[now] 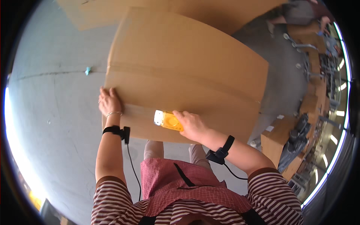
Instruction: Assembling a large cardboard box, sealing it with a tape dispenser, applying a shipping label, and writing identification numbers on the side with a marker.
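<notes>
A big brown cardboard sheet or box panel (187, 63) spreads out in front of me, with a crease running across it. At its near left edge lies my left hand (109, 102), fingers extended and pressed against the cardboard, part of the hand reaching past the edge. My right hand (191, 125) is closed round a yellow hand tool (171, 120), flat and blocky with a whitish head pointing left. The tool is over the near part of the cardboard; whether it touches the surface I cannot tell. My palm hides its rear end.
More cardboard (213, 11) lies beyond the panel. A small turquoise scrap (88, 71) is on the grey floor (56, 108) to the left. On the right are a carton (275, 135), dark plastic bags (298, 137) and wheeled carts (300, 45). Another person (300, 13) stands at the far right.
</notes>
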Demonstrator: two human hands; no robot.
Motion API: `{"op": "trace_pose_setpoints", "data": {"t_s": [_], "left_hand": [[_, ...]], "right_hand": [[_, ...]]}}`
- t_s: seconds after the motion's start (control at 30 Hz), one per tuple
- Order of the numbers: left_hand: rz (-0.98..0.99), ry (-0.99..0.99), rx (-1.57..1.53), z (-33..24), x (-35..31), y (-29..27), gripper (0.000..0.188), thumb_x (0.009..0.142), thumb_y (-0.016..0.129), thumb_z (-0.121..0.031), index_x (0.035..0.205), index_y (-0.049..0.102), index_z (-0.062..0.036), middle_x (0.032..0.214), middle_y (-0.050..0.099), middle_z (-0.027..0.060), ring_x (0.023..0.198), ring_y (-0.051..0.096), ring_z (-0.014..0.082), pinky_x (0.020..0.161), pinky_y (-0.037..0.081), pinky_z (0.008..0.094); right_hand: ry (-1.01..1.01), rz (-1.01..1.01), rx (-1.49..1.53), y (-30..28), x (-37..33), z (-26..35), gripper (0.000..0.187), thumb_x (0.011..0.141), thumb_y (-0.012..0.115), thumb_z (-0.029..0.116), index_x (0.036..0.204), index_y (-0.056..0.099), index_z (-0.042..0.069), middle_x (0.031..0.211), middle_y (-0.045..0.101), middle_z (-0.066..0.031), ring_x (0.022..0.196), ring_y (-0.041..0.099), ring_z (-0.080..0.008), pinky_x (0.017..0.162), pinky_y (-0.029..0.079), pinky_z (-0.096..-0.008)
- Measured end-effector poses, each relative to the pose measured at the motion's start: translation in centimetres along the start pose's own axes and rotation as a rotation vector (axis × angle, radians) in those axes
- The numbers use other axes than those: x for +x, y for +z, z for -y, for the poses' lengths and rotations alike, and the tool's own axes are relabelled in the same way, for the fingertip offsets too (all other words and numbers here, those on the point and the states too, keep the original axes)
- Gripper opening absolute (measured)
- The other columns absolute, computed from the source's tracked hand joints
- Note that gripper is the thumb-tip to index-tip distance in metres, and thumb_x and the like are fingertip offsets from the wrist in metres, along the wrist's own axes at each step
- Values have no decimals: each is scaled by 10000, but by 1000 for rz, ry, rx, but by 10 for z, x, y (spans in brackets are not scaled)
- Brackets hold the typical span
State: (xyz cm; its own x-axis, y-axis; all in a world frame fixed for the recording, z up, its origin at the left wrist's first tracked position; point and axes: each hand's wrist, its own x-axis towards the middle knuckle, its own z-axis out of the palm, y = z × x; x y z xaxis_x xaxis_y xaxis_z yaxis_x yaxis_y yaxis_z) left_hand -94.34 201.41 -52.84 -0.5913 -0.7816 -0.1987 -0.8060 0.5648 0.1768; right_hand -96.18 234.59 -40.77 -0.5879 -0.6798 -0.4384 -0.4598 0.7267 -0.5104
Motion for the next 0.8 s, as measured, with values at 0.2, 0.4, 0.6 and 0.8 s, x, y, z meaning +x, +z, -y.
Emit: {"op": "trace_pose_setpoints", "data": {"t_s": [0.2, 0.4, 0.6, 0.8], "left_hand": [[-155, 47, 74, 10, 9, 21, 602, 994, 353, -484, 1463, 309, -108, 1393, 476, 166, 1292, 429, 338, 1029, 380, 459], [-440, -109, 162, 1, 24, 44, 622, 980, 341, -552, 1445, 366, -141, 1494, 377, 72, 1377, 335, 272, 1095, 267, 473], [109, 1170, 139, -215, -244, 106, 612, 920, 549, -343, 1459, 360, -121, 1528, 327, 57, 1440, 228, 246, 1148, 133, 542], [570, 2040, 2, -375, -478, 173, 522, 1004, 331, -422, 1453, 378, -160, 1548, 280, -15, 1458, 149, 180, 1197, 41, 444]], "right_hand": [[186, -26, -40, -29, -175, -160, 769, 663, 784, 117, 1355, 449, 88, 1066, 589, -175, 995, 602, -349, 837, 507, -414], [784, 50, -501, -69, -377, -333, 594, 694, 721, 46, 1249, 526, 131, 1043, 635, -136, 953, 643, -313, 799, 519, -412], [787, 101, -422, -9, -374, -416, 494, 778, 624, 45, 1255, 530, 129, 1035, 629, -126, 967, 638, -292, 820, 516, -384], [656, 101, -292, 0, -325, -428, 420, 799, 635, 61, 1203, 541, 129, 1003, 645, -87, 947, 656, -268, 795, 535, -376]]}}
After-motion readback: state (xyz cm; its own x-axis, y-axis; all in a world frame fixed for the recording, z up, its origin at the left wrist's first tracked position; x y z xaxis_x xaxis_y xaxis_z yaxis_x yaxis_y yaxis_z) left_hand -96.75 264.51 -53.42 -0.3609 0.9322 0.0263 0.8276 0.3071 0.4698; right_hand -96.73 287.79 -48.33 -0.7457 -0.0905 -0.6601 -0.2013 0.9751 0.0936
